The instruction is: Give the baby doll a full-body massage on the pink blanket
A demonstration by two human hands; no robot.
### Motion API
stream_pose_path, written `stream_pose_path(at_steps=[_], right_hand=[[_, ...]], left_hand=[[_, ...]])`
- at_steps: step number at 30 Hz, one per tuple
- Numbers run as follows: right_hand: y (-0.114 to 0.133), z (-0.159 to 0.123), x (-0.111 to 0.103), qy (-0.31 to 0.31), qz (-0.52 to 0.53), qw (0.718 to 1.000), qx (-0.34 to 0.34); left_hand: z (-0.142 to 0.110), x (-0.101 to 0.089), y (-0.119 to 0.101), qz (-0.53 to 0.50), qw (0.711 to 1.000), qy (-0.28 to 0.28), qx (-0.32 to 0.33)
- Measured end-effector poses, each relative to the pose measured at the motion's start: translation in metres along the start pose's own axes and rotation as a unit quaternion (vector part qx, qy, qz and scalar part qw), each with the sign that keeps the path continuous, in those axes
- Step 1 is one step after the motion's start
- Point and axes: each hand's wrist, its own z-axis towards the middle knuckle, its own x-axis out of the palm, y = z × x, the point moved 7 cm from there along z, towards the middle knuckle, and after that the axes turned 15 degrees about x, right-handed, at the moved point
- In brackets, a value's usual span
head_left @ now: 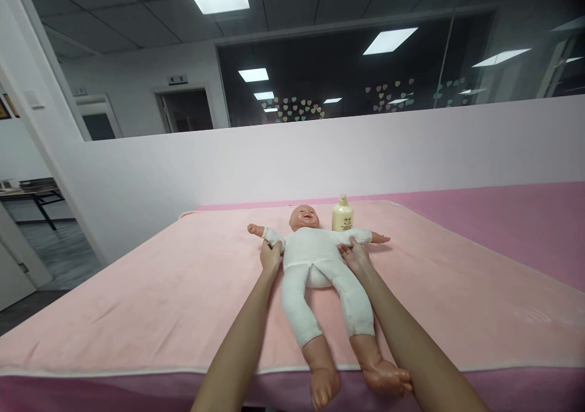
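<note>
A baby doll (pixel 315 247) with a white cloth body lies on its back, arms spread out to both sides and bare feet toward me. My left hand (pixel 271 256) is closed on the doll's upper arm on the left side, its thumb near the top. On the other side, my right hand (pixel 356 257) holds the doll's other arm, thumb on the sleeve and fingers curled below it. Beside the doll's head stands a pale yellow pump bottle (pixel 342 216), partly hidden by the doll's arm.
A pink towel (pixel 183 302) with a white edge covers the table under the doll. The doll's feet reach past its near edge. Behind runs a white half wall (pixel 274 162) with glass above. At the far left, a doorway shows a black-legged table (pixel 36 195).
</note>
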Motion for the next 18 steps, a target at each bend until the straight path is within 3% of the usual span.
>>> stream_pose_path(at_steps=[8, 14, 18], right_hand=[[0.004, -0.005, 0.006, 0.022, -0.069, 0.995, -0.065], [0.002, 0.009, -0.004, 0.022, -0.004, 1.0, -0.018], [0.001, 0.016, -0.008, 0.022, 0.025, 0.999, 0.003]], left_hand=[[-0.002, -0.001, -0.004, -0.008, 1.0, -0.001, -0.009], [-0.003, 0.0, -0.006, -0.029, 1.0, -0.002, -0.005], [0.001, -0.002, 0.001, -0.092, 0.994, -0.051, 0.021]])
